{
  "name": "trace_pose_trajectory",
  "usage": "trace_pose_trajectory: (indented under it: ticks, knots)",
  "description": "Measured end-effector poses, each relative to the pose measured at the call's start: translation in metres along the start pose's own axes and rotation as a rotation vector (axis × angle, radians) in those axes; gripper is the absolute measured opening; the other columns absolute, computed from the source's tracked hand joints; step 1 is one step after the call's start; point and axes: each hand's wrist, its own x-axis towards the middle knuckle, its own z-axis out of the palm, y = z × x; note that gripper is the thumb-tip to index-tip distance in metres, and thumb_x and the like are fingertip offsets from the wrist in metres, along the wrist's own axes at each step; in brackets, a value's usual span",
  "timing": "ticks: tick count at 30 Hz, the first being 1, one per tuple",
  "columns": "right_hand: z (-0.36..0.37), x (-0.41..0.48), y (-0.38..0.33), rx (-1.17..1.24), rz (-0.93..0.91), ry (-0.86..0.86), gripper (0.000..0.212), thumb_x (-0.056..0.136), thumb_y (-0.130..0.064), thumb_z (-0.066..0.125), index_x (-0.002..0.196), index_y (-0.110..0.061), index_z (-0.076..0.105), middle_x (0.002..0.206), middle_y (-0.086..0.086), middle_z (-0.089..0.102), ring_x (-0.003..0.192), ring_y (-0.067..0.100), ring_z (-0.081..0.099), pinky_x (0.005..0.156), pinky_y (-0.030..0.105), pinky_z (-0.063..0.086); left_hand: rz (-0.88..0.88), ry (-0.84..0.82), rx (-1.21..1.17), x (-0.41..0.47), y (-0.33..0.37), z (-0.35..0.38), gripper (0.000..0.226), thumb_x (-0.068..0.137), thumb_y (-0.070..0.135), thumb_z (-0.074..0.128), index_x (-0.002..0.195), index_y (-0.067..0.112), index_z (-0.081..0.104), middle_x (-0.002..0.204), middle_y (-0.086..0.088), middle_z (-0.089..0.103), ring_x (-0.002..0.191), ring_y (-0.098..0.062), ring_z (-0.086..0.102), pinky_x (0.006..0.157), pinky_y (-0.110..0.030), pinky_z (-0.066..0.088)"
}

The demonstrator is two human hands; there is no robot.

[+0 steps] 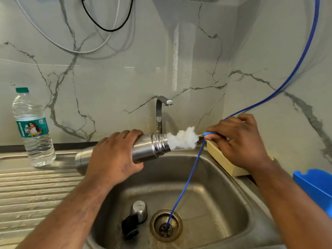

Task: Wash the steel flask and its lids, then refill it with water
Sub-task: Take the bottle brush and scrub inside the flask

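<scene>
My left hand (113, 155) grips the steel flask (154, 146), held sideways over the sink with its threaded mouth pointing right. A bottle brush (183, 140) with white bristles sticks partly into the mouth. My right hand (237, 141) pinches the brush's blue handle end. Down in the sink basin (215, 203) lie a steel cup lid (139, 211) and a black inner lid (130, 227), left of the drain (166, 225).
A thin blue hose (188, 180) runs from the upper right down into the drain. The tap (160, 112) stands behind the flask. A plastic water bottle (33, 128) is on the ribbed drainboard at left. A beige basket (224, 160) and blue tub (316, 186) sit right.
</scene>
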Motion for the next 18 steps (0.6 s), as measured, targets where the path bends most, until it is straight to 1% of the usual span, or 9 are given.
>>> trace_pose_trajectory:
  ticks: [2,5,6,8,10,12,14,18]
  knots:
    - [0.002,0.001,-0.007,-0.025,0.010,0.010,0.014,0.092,-0.039,0.067,0.090,-0.030,0.077,0.077,-0.014,0.069,0.074,0.016,0.062,0.088,0.031,0.028,-0.015,0.004,0.010,0.000,0.000,0.003,0.085,0.063,0.050,0.090,0.136,0.029,0.050,0.119,0.005,0.065,0.101,-0.015,0.062,0.098,-0.039,0.049]
    - [0.008,0.003,-0.029,-0.059,0.021,0.034,0.025,0.095,-0.045,0.059,0.086,-0.029,0.075,0.076,-0.012,0.068,0.074,0.017,0.060,0.085,0.036,0.032,-0.042,-0.023,-0.022,-0.002,0.002,0.007,0.086,0.059,0.047,0.093,0.133,0.026,0.053,0.116,0.003,0.067,0.098,-0.016,0.064,0.096,-0.040,0.051]
    - [0.011,0.003,-0.035,-0.050,0.009,0.020,0.028,0.096,-0.048,0.056,0.086,-0.029,0.075,0.076,-0.012,0.068,0.074,0.017,0.061,0.084,0.036,0.032,-0.038,-0.021,-0.022,-0.002,0.004,0.010,0.088,0.056,0.048,0.094,0.131,0.026,0.054,0.115,0.003,0.067,0.097,-0.015,0.064,0.095,-0.040,0.051]
    - [0.017,0.002,-0.043,-0.027,-0.043,-0.019,0.027,0.094,-0.048,0.057,0.087,-0.029,0.074,0.077,-0.013,0.067,0.074,0.017,0.062,0.082,0.036,0.032,0.033,0.003,0.000,-0.002,0.015,0.011,0.093,0.051,0.054,0.094,0.131,0.028,0.054,0.115,0.007,0.067,0.097,-0.012,0.064,0.095,-0.037,0.050]
    - [0.017,0.001,-0.043,-0.042,-0.068,-0.024,0.024,0.093,-0.047,0.058,0.087,-0.029,0.074,0.078,-0.013,0.067,0.074,0.016,0.062,0.081,0.035,0.032,0.104,0.010,-0.007,-0.002,0.023,0.009,0.092,0.061,0.059,0.087,0.139,0.035,0.044,0.124,0.014,0.060,0.106,-0.008,0.060,0.101,-0.033,0.045]
    - [0.010,0.003,-0.028,-0.078,-0.031,-0.005,0.021,0.092,-0.045,0.059,0.085,-0.031,0.074,0.075,-0.012,0.066,0.074,0.016,0.063,0.081,0.032,0.027,0.053,0.002,-0.053,-0.001,0.015,0.005,0.087,0.072,0.059,0.080,0.144,0.039,0.035,0.131,0.017,0.053,0.113,-0.005,0.055,0.106,-0.029,0.041]
    - [-0.002,0.005,-0.006,-0.115,0.035,0.039,0.019,0.090,-0.044,0.061,0.084,-0.033,0.075,0.075,-0.012,0.069,0.074,0.017,0.065,0.083,0.030,0.023,-0.020,0.013,-0.034,0.001,-0.001,-0.001,0.085,0.071,0.058,0.081,0.142,0.039,0.038,0.130,0.015,0.056,0.111,-0.006,0.055,0.104,-0.030,0.043]
    - [-0.013,0.001,0.015,-0.173,0.094,0.028,0.035,0.094,-0.052,0.049,0.090,-0.032,0.077,0.079,-0.013,0.071,0.076,0.020,0.066,0.087,0.032,0.023,-0.110,0.038,-0.019,0.002,-0.021,-0.003,0.086,0.057,0.054,0.090,0.131,0.034,0.050,0.113,0.009,0.066,0.093,-0.008,0.059,0.090,-0.033,0.052]
